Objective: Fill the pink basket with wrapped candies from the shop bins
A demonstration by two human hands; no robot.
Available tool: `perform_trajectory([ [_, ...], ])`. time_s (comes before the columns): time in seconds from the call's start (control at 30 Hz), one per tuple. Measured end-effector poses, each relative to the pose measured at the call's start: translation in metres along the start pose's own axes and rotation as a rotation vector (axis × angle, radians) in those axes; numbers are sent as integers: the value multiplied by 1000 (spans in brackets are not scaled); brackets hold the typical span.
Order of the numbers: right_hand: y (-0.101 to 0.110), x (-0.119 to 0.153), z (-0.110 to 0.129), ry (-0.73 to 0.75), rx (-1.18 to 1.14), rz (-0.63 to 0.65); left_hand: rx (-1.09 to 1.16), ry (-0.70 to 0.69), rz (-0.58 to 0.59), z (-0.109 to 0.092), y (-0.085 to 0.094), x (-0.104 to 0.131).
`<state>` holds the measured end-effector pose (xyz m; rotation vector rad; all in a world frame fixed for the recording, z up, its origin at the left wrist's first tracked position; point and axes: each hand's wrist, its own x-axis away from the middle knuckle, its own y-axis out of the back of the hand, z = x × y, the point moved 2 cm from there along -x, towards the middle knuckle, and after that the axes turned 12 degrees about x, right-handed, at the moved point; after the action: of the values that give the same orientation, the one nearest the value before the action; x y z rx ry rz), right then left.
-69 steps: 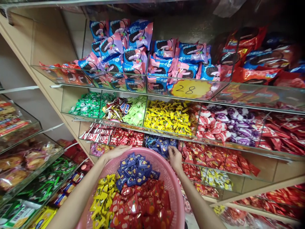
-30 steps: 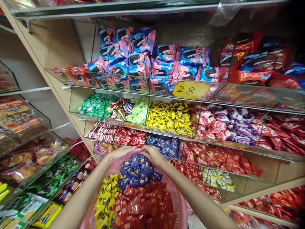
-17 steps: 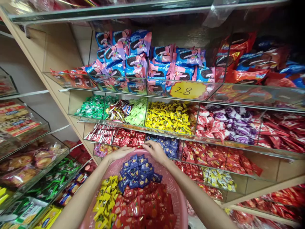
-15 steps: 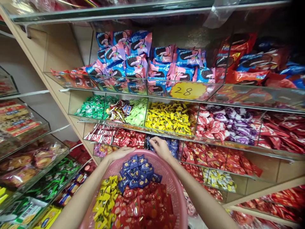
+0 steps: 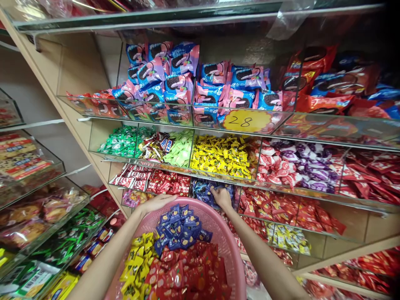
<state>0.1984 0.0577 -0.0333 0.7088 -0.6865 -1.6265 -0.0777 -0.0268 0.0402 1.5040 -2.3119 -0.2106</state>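
Observation:
A pink plastic basket [image 5: 229,246] is in front of me. In it are blue-wrapped candies [image 5: 179,225], red packets [image 5: 187,271] and yellow-wrapped candies [image 5: 137,266]. My left hand [image 5: 158,203] grips the far left rim, its fingers laid along the edge. Beyond the rim, my right hand [image 5: 222,197] is in a shelf compartment of blue-wrapped candies [image 5: 201,191]. Its fingers are curled down among them, closed as far as they show; the fingertips and whatever lies between them are partly hidden.
Above that compartment are yellow candies [image 5: 220,156] and a clear shelf lip with a yellow "28" sign [image 5: 246,121]. Red packets [image 5: 268,204] fill the bins to the right, red-wrapped sweets [image 5: 170,183] the left. Side shelves hold packaged cakes [image 5: 56,208].
My right hand has moved right and slightly down, into the blue candies, from above the left part of their compartment. The left hand and basket have barely moved.

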Motion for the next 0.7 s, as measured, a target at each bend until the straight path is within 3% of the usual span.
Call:
perform_trajectory([
  [0.17,-17,-8,-6,-46,-175,101,9,15,14,2,0,-1],
  [0.27,-16,-3,-4,-54,-310,147,11,15,1,6,2,-3],
  [0.47,11,22,3,-9,-515,192,34,19,-26,6,0,-3],
  [0.7,44,70,11,63,-725,228,21,22,-12,2,0,-1],
])
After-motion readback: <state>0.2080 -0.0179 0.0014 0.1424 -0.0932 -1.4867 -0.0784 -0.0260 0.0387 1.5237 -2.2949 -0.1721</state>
